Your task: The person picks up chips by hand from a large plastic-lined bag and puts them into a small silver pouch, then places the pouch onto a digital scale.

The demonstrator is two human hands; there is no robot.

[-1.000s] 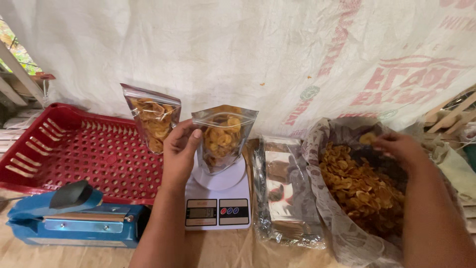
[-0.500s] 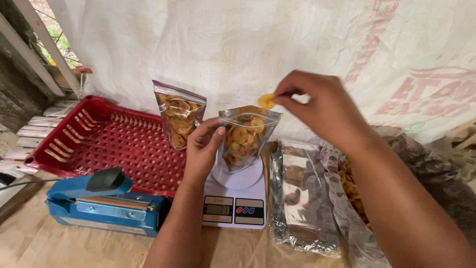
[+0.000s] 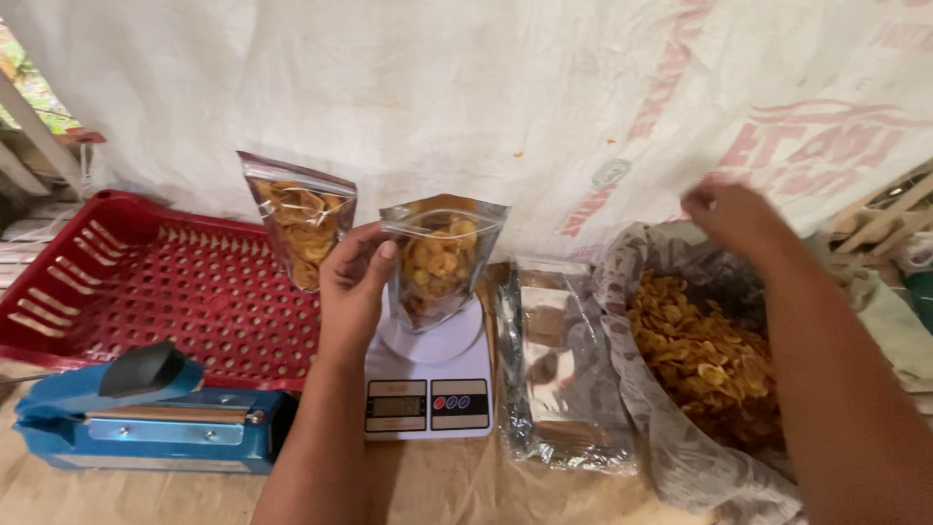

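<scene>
The right hand point(image 3: 739, 219), half a second ago dropping a chip into the clear pouch point(image 3: 442, 258), now hangs loosely curled and empty above the chip sack point(image 3: 700, 360), while the left hand point(image 3: 355, 282) keeps its grip closed on that pouch standing on the white scale point(image 3: 428, 389).

The bare left hand point(image 3: 355, 282) was raised at centre, forearm running up from the near edge, fingers curled and thumb pressed forward in a pinching hold. The bare right hand point(image 3: 731, 216) hung farther off at right, fingers loosely bunched, its forearm slanting down to the near right corner.
</scene>
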